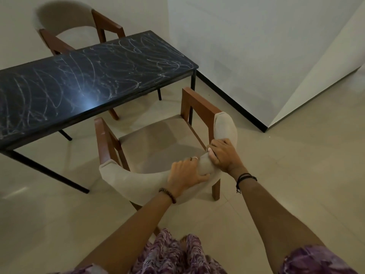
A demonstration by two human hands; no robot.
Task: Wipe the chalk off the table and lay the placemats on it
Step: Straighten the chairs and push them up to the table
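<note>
A long black table [59, 89] stands ahead on the left, its top covered with white chalk scribbles [102, 72]. A wooden chair with a beige padded backrest [138, 180] stands in front of me, off the table's near right corner, its seat facing the table. My left hand [185, 176] grips the top of the backrest near its middle. My right hand [222, 155] grips the same backrest just to the right, fingers curled over it. No cloth or placemats are in view.
A second chair [65, 22] of the same kind stands at the table's far side. A white wall with a black skirting [233, 101] runs along the right. Pale tiled floor [296, 184] lies open to my right and left.
</note>
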